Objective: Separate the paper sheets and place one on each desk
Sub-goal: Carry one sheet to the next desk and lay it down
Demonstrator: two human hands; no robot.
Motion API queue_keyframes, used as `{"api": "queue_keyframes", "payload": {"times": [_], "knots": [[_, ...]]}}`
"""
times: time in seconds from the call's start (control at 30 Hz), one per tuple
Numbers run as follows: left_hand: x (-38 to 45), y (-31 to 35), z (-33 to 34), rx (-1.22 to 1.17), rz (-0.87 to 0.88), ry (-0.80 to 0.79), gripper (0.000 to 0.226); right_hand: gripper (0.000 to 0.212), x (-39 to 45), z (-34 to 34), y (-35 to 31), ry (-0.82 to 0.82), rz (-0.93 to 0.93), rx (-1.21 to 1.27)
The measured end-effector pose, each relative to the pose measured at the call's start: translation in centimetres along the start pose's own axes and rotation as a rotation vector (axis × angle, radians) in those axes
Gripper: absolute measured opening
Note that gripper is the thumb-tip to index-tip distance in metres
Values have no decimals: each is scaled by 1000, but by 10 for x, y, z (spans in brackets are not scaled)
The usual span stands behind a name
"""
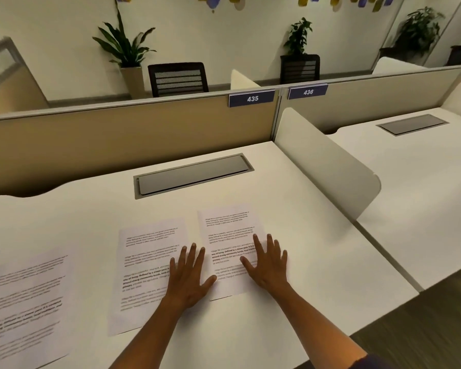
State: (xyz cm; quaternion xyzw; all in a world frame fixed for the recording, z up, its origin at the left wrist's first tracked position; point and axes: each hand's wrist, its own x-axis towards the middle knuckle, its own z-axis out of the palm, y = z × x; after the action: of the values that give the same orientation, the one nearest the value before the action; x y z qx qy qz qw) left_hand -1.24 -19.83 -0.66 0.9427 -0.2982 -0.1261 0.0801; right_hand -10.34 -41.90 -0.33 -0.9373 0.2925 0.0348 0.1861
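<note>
Three printed paper sheets lie side by side on the near white desk (290, 198). The left sheet (24, 302) is at the frame's left edge. The middle sheet (147, 265) has my left hand (188, 278) flat on its right part, fingers spread. My right hand (268, 262) presses flat on the right sheet (228, 235), fingers spread too. Neither hand grips anything. A second white desk (423, 187) stands to the right with no paper on it.
A rounded white divider (328, 161) separates the two desks. Each desk has a grey cable hatch, one (192, 174) ahead of the sheets, one (413, 124) on the right desk. Beige partitions carry labels 435 (252, 98) and 436 (308, 92). Chairs and plants stand behind.
</note>
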Motion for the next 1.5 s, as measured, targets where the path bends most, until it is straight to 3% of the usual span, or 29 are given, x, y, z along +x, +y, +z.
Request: {"api": "queue_keyframes", "payload": {"times": [0.5,0.83,0.97,1.23,1.3,1.43,1.5], "knots": [[25,33,15,56,-24,-81,86,82,21,-2,26,-4,-40,20],[29,39,12,32,-10,-108,84,86,22,-17,19,-97,-85,116],[29,40,10,14,5,-144,84,87,17,-27,2,-192,-45,482],[26,30,-4,11,73,-210,83,82,14,-48,-23,-77,361,1294],[25,26,-8,1,92,-213,83,78,14,-52,-21,-40,410,1271],[23,20,-15,-105,128,-232,81,37,6,-55,-16,9,369,926],[24,17,-20,-194,139,-210,77,34,1,-57,-16,28,378,784]]}}
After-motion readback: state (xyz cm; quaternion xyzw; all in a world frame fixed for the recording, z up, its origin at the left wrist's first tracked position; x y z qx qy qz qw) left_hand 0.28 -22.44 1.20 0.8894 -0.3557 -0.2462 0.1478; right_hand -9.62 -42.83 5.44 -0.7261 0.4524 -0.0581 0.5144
